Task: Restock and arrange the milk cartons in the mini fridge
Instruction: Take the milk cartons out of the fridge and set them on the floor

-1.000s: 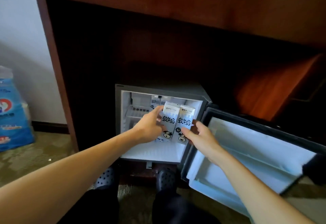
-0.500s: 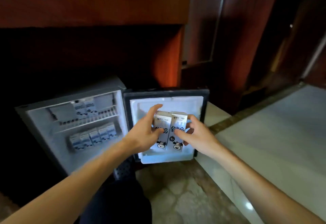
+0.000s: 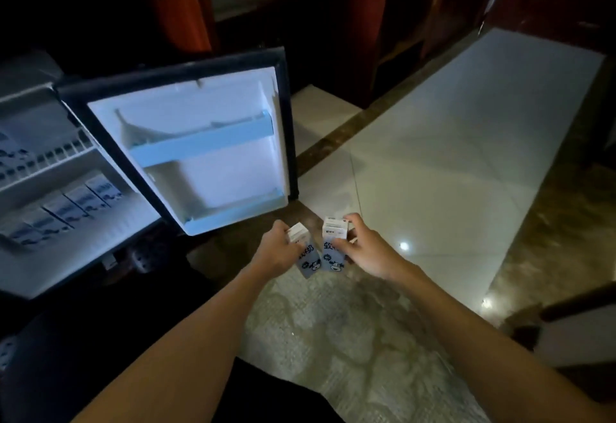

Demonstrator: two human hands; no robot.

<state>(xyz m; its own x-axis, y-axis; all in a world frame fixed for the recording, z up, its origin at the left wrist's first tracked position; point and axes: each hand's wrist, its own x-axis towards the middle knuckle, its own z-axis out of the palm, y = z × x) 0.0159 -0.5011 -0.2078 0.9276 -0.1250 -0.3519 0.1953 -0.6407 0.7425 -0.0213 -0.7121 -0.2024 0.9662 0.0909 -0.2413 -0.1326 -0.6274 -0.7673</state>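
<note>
Lining the mini fridge's [image 3: 76, 256] bottom, a row of milk cartons [image 3: 80, 201].

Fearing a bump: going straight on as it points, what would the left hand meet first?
Probably the right carton, in the right hand, just beyond the left hand's left carton; depth unclear.

A single wide-angle camera sits on the person's head and faces forward and steeply down at the floor [image 3: 450, 156]. It works at arm's length. The left arm [image 3: 186, 332] enters from 7 o'clock and the right arm [image 3: 466, 322] from 5 o'clock. Just below centre, the left hand [image 3: 276, 251] grips the left carton [image 3: 305, 257] and the right hand [image 3: 365, 251] the right carton [image 3: 333, 247]. The fridge [image 3: 76, 249] lies at 9 o'clock, cut by the frame edge. Its open door [image 3: 213, 162], at 10 o'clock, turns its inner face to the lens.
</note>
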